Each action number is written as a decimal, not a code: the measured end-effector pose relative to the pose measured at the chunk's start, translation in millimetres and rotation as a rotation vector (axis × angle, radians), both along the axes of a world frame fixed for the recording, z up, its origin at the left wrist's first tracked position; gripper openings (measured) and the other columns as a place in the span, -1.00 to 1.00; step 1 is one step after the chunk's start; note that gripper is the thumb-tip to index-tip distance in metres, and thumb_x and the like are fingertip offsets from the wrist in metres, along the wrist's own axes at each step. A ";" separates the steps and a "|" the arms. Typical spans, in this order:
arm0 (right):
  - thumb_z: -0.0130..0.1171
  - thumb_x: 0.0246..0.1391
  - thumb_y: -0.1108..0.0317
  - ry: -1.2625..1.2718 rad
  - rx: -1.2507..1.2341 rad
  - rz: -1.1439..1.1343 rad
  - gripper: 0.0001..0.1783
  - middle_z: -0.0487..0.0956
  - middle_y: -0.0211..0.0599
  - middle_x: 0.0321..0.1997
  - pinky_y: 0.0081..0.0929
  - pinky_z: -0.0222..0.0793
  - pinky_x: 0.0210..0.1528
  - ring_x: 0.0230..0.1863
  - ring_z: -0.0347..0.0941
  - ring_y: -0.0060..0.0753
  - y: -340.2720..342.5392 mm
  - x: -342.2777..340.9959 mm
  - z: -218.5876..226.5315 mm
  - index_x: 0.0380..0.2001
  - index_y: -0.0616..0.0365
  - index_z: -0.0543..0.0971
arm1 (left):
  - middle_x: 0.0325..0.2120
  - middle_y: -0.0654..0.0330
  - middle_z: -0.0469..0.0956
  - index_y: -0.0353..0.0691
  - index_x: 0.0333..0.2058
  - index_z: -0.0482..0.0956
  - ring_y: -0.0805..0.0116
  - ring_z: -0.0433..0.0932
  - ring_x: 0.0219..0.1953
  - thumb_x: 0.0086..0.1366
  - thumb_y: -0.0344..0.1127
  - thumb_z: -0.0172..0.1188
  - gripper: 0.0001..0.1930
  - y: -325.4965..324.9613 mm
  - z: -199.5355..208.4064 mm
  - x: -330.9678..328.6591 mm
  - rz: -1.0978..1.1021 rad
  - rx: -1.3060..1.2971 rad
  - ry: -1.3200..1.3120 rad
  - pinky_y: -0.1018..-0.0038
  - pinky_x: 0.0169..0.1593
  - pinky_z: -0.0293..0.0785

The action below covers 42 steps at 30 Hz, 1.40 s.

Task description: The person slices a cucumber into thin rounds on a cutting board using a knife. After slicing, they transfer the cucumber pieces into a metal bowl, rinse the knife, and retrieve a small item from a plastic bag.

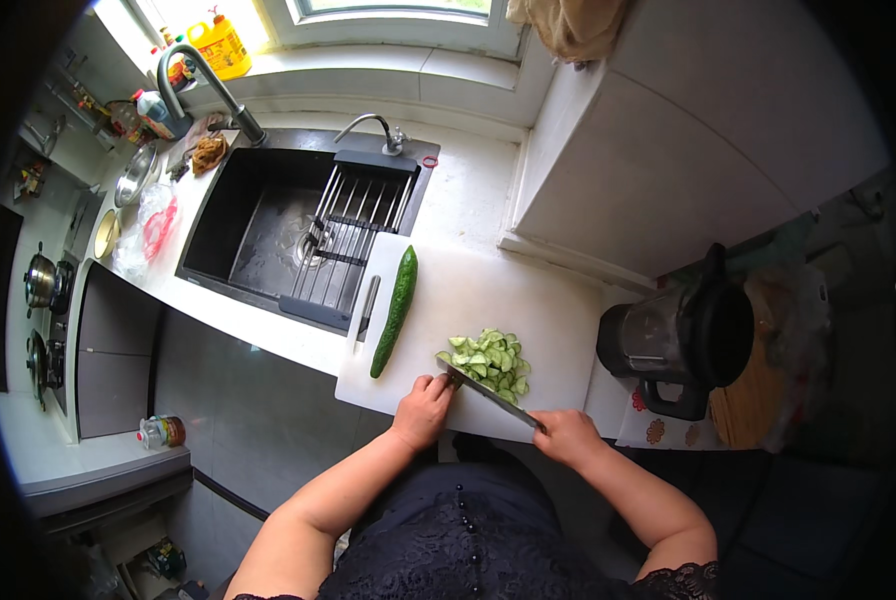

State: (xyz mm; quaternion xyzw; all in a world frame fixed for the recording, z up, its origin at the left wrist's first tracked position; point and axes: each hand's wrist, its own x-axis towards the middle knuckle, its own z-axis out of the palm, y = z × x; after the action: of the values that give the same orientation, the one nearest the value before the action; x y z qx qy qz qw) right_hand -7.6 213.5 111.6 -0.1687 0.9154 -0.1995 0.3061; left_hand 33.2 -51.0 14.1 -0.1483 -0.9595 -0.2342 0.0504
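My right hand [566,438] is closed round the handle of a kitchen knife [498,398], whose blade slants up and left across the near side of the cutting board [553,295]. At the blade's far end, the curled fingers of my left hand [426,408] press on a short end of cucumber [453,381], mostly hidden by the fingers and blade. Pale green cucumber slices [490,355] lie in a loose heap just beyond the blade. A whole dark green cucumber [396,310] rests lengthwise on the board's left part, apart from both hands.
Left of the board is a black sink [213,225] with a roll-up drying rack [353,215] across its right part and a tall faucet [213,85] behind. A blender jug [658,340] stands close on the right. A white cabinet [668,150] rises at the back right.
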 end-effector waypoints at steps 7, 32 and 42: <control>0.05 -0.04 0.27 -0.051 -0.001 -0.066 -0.60 0.64 -0.10 -0.35 -0.07 0.49 -0.12 -0.27 0.56 0.07 -23.0 -1.3 -34.1 -0.09 -0.18 0.64 | -0.10 0.21 0.49 -0.18 -0.06 0.55 0.12 0.45 -0.13 0.11 -0.40 0.20 -0.65 -0.7 8.3 -0.3 0.000 0.020 0.000 0.37 -0.15 0.53; 0.10 -0.05 0.27 -0.022 -0.036 -0.098 -0.62 0.64 -0.13 -0.34 -0.11 0.50 -0.15 -0.27 0.57 0.01 -19.6 0.1 -34.3 -0.11 -0.10 0.66 | -0.15 0.17 0.50 -0.23 -0.12 0.56 0.11 0.46 -0.11 0.04 -0.43 0.25 -0.65 -2.6 4.6 2.9 0.017 0.079 0.039 0.36 -0.05 0.49; 0.09 -0.07 0.34 0.148 -0.090 0.000 -0.70 0.62 -0.11 -0.41 -0.11 0.50 -0.23 -0.34 0.56 0.03 -1.1 8.3 -8.3 -0.21 -0.06 0.65 | -0.14 0.16 0.50 -0.20 -0.15 0.57 0.12 0.46 -0.10 0.06 -0.39 0.24 -0.69 -2.8 -4.1 1.9 0.010 0.083 0.019 0.35 -0.06 0.50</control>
State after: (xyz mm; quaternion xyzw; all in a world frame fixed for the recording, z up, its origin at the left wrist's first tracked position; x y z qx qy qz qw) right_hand 0.7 212.5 103.3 -0.1964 0.9257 -0.2275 0.2297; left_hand 35.0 -53.8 10.0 -0.1437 -0.9491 -0.2724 0.0667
